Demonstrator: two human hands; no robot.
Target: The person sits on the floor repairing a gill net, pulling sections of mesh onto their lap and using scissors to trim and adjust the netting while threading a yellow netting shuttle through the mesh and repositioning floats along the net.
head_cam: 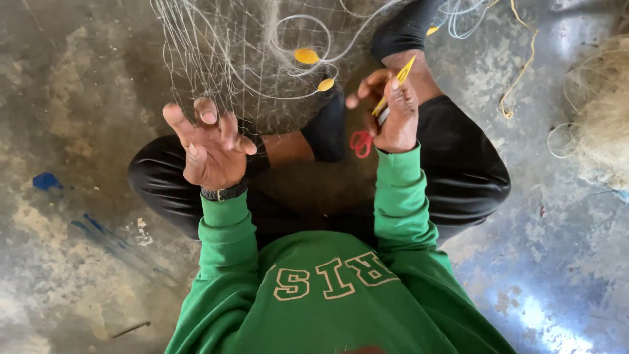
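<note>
**Seated Person Works a Fishing Net With Both Hands**

At far left, a blue scrap [46,181] lies on the stained concrete floor [65,78]. The left hand [208,145], wearing a black wristband [223,193], is raised with fingers spread and curled, its fingertips hooked into the thin mesh of the fishing net [216,59] hanging just beyond it. In the net's middle sit 2 yellow oval floats [306,56] along a white line. The right hand [392,115] is clamped on a yellow netting needle [395,84], with red-handled scissors [360,142] hanging under its palm. The hands are apart. At far right, a heaped pale net [606,111] rests on the floor.
</note>
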